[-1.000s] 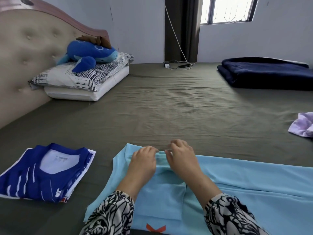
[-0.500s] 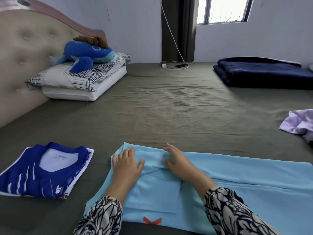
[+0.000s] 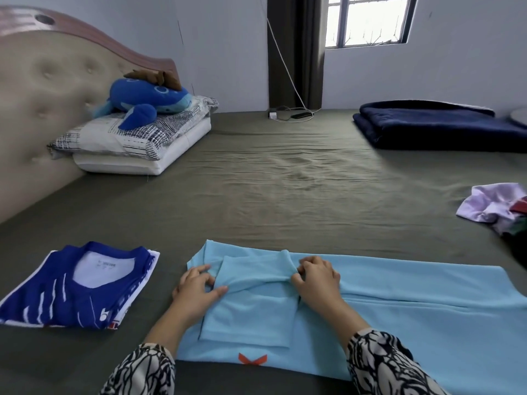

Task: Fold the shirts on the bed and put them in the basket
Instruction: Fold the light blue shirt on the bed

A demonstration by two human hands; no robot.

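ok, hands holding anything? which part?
Both pinch the light blue shirt: left hand and right hand at opposite ends of its folded-in sleeve flap.

Soft daylight from window (image 3: 368, 19); edges bowed, perhaps slightly blurred

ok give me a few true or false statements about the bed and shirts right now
1. Both hands grip the light blue shirt. True: left hand, right hand.
2. The dark blue shirt lies unfolded. False: it is folded.
3. A plush toy sits on the pillows. True.
4. The navy blanket covers the pillows. False: it lies folded at the far right.
5. A basket stands beside the shirts. False: none in view.
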